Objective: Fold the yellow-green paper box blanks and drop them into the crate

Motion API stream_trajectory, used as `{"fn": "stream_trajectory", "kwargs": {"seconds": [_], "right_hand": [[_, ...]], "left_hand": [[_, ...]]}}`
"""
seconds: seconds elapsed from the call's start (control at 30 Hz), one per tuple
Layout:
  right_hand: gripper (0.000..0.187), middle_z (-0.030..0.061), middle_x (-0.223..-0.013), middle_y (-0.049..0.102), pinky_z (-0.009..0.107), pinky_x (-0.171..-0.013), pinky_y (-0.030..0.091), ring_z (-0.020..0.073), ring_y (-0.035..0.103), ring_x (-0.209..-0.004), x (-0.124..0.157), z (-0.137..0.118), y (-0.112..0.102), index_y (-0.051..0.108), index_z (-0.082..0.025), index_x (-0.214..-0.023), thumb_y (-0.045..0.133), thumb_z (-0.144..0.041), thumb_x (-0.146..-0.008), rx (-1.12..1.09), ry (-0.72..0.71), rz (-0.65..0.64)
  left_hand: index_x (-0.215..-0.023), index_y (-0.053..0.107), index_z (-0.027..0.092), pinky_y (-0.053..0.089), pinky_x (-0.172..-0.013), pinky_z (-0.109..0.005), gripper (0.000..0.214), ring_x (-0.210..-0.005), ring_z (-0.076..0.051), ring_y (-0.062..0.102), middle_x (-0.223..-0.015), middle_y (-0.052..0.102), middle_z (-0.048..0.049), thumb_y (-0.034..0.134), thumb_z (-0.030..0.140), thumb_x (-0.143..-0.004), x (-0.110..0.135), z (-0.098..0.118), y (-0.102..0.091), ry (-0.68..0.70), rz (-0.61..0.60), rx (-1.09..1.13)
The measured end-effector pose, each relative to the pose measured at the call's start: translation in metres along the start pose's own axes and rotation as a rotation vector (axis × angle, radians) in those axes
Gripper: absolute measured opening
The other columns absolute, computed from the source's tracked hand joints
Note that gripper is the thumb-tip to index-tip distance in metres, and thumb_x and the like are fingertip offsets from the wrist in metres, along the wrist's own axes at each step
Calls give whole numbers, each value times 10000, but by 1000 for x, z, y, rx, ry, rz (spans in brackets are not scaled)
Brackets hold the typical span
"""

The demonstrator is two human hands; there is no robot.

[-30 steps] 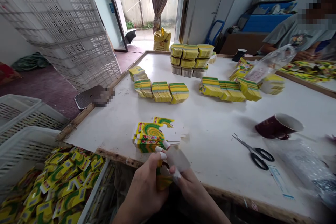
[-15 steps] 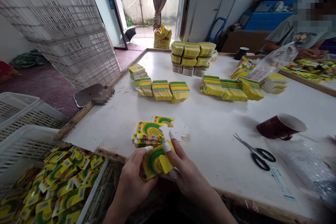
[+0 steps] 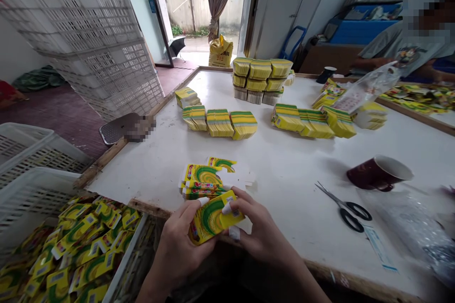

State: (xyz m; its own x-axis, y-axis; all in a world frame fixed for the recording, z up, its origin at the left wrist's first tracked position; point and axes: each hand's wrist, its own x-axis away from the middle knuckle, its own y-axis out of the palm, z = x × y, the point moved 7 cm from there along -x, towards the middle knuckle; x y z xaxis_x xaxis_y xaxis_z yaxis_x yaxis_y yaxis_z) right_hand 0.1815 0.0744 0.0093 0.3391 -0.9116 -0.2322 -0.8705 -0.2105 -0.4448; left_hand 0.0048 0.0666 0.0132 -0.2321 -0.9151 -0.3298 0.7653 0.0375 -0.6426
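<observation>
A small yellow and green cardboard box (image 3: 215, 218) is held tilted over the table's near edge. My left hand (image 3: 183, 234) is closed around its left end, thumb on the top face. At its right end my right hand (image 3: 258, 225) grips the box, one white-tipped finger pressing on the yellow end flap. White covers sit on several of my fingertips. Just beyond lie flat, overlapping printed boxes (image 3: 204, 175), with white flaps toward the right; my hands partly hide them.
Bundled carton stacks (image 3: 220, 122) stand across the table (image 3: 291, 165). Scissors (image 3: 346, 208), a dark red mug (image 3: 378, 173) and clear plastic (image 3: 415, 227) are to the right. A crate (image 3: 131, 251) of yellow boxes stands lower left. Another person (image 3: 412, 47) sits far right.
The yellow end flap, standing up before, now lies down flush with the box's right end. My right fingers have shifted slightly right and down onto it. My left hand keeps its hold.
</observation>
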Motion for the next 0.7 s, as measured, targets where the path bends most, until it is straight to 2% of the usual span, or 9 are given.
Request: {"fn": "stream_trajectory", "kwargs": {"seconds": [0.1, 0.17, 0.2, 0.3, 0.37, 0.43, 0.5, 0.6, 0.7], "right_hand": [[547, 159, -1342, 584, 406, -992, 505, 287, 592, -1217, -1, 1, 8, 469, -215, -1275, 725, -226, -792, -189, 59, 55], [749, 165, -1370, 558, 406, -983, 513, 277, 610, -1185, -5, -1, 13, 328, -220, -1411, 744, -249, -788, -275, 43, 44], [786, 167, -1378, 550, 415, -991, 507, 280, 607, -1188, -8, -1, 15, 307, -219, -1431, 753, -260, -785, -273, 31, 38], [596, 152, -1308, 603, 457, -1015, 475, 290, 595, -1177, -23, 3, 11, 433, -204, -1345, 709, -230, -817, -68, 20, 101], [467, 148, -1236, 637, 483, -1012, 461, 298, 579, -1163, -35, 10, 10, 493, -185, -1281, 636, -146, -838, 126, 45, 146], [461, 160, -1192, 644, 513, -992, 457, 315, 569, -1133, -46, 18, 13, 514, -158, -1259, 588, -58, -815, 244, 76, 150], [466, 167, -1150, 649, 530, -960, 462, 324, 570, -1090, -53, 25, 19, 537, -141, -1227, 559, 0, -783, 274, 92, 121], [459, 164, -1110, 637, 520, -931, 472, 313, 569, -1038, -58, 31, 23, 545, -132, -1195, 554, 20, -762, 267, 92, 105], [501, 136, -1071, 603, 493, -935, 472, 292, 556, -1020, -59, 33, 22, 505, -138, -1212, 582, 7, -739, 241, 85, 118]], "left_hand": [[-1180, 594, 261, 568, -807, -287, 563, -926, -214, 691, -1043, 701, -27, 826, 260, -668, 5, -3, 2, -100, 43, 157], [-1128, 638, 259, 576, -747, -254, 550, -837, -191, 703, -984, 724, -12, 855, 288, -624, 11, -13, -9, -219, 229, 398], [-1091, 661, 248, 579, -712, -238, 538, -779, -175, 700, -948, 733, -7, 862, 348, -603, 15, -19, -20, -258, 386, 547], [-1035, 695, 203, 592, -713, -233, 677, -790, -168, 686, -987, 738, -33, 724, 709, -586, 29, -40, -53, -288, 878, 958], [-1031, 695, 158, 581, -831, -262, 786, -990, -205, 671, -1138, 702, -91, 571, 827, -637, 34, -57, -58, -430, 1002, 1136], [-1030, 689, 126, 578, -863, -292, 787, -1076, -229, 647, -1221, 659, -137, 517, 818, -697, 36, -69, -53, -589, 1004, 1244], [-1069, 681, 123, 605, -771, -296, 766, -990, -222, 673, -1215, 656, -144, 545, 784, -707, 36, -75, -42, -677, 932, 1311], [-1127, 671, 146, 598, -633, -258, 733, -801, -176, 678, -1076, 696, -98, 672, 712, -660, 34, -78, -23, -736, 820, 1359], [-1069, 689, 139, 578, -589, -248, 713, -704, -159, 648, -904, 701, -60, 778, 651, -581, 30, -77, -12, -745, 792, 1378]]}}
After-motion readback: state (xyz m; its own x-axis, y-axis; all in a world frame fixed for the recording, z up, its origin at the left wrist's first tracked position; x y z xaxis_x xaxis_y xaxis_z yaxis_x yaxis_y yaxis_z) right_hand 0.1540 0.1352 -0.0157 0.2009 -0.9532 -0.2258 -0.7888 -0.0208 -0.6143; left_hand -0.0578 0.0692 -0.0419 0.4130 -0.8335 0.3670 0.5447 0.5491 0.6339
